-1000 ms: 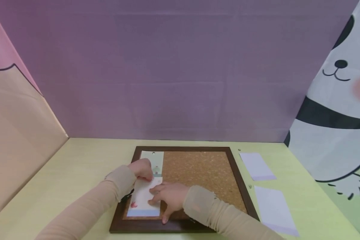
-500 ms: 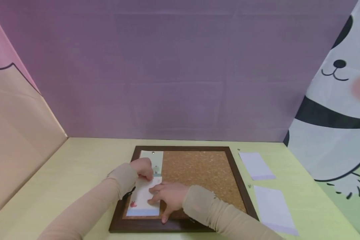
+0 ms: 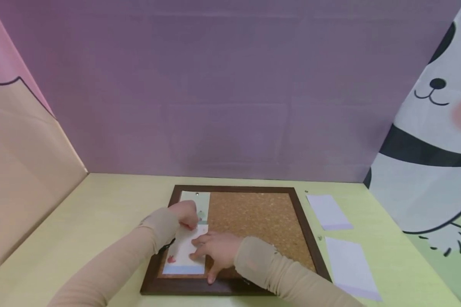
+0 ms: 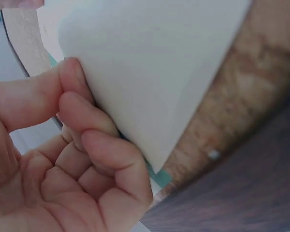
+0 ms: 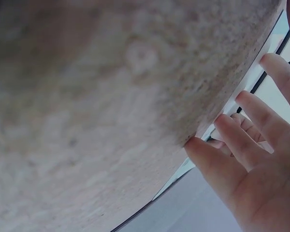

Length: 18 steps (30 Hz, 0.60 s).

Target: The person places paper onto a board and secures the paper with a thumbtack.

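Your left hand (image 3: 183, 214) is on the top edge of the white card (image 3: 184, 247), which lies under and just nearer you than that hand; its fingers are curled against the edge, though you can't tell from here whether they pinch anything. Your right hand (image 3: 220, 249) is spread, gripping nothing, with fingertips on the card's right side and the thumb down by the frame's near bar. To do this well, let those right fingertips press flat and evenly so the card can't skew, and bear straight down with the left at the edge; sideways force would probably crease the paper. Watch the corner by your left fingers, which appears to lap onto the green card (image 3: 195, 198) beyond them. The framed corkboard (image 3: 253, 221) under both hands acts as a shallow tray: within its border sit these two cards, the farther one bearing a pin (image 3: 197, 194). Outside it, to the right of your right hand, lie two loose sheets (image 3: 351, 266).
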Available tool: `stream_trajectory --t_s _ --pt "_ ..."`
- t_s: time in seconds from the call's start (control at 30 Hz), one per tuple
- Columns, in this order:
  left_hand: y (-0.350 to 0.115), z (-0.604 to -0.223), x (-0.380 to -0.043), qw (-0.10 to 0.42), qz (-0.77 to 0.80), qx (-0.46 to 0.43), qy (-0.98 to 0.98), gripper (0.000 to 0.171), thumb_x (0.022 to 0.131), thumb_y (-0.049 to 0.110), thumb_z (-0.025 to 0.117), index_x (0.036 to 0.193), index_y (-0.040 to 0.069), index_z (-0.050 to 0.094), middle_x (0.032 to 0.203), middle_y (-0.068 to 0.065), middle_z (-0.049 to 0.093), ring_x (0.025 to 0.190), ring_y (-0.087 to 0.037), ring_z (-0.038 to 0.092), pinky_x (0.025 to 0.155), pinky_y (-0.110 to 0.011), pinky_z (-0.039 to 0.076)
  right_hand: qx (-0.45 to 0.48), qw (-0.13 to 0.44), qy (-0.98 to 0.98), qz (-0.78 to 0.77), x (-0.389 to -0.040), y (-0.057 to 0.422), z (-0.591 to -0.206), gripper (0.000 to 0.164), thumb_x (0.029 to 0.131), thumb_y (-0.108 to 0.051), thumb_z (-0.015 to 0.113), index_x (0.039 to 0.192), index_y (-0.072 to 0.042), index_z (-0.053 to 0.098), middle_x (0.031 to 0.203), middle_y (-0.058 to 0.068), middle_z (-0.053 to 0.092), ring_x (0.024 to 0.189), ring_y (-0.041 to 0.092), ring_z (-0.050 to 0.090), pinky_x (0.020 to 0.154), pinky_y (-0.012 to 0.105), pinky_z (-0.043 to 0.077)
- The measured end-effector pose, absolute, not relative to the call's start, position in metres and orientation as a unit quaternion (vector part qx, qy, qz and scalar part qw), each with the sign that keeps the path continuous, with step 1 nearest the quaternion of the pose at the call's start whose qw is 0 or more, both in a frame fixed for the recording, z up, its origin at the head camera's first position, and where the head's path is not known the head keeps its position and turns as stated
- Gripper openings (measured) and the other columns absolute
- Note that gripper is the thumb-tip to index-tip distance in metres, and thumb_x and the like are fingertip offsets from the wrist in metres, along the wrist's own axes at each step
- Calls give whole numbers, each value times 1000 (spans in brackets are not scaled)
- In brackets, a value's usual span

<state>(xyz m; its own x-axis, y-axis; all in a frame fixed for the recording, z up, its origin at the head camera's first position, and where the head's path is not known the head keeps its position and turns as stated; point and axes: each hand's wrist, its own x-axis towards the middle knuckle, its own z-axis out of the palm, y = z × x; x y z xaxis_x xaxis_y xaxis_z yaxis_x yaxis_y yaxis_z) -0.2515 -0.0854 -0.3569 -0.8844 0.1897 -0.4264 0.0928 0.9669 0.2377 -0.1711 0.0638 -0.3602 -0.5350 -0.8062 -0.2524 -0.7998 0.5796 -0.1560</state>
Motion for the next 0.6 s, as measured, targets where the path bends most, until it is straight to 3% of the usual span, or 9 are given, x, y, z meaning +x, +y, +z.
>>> stream_trajectory --t_s 0.3,0.6 --pt "-92 -353 -244 202 147 92 964 11 66 0 63 65 6 54 66 -5 53 59 -16 46 51 -21 36 -458 134 879 -4 -167 62 -359 70 66 -43 81 130 -29 58 145 -4 45 132 15 42 102 26 42" --pt "-94 -351 -237 188 177 103 961 13 70 0 66 64 5 55 63 -3 52 58 -15 46 53 -22 39 -440 153 885 -1 -162 63 -357 71 68 -42 79 134 -30 54 150 -5 38 137 17 37 109 31 36"
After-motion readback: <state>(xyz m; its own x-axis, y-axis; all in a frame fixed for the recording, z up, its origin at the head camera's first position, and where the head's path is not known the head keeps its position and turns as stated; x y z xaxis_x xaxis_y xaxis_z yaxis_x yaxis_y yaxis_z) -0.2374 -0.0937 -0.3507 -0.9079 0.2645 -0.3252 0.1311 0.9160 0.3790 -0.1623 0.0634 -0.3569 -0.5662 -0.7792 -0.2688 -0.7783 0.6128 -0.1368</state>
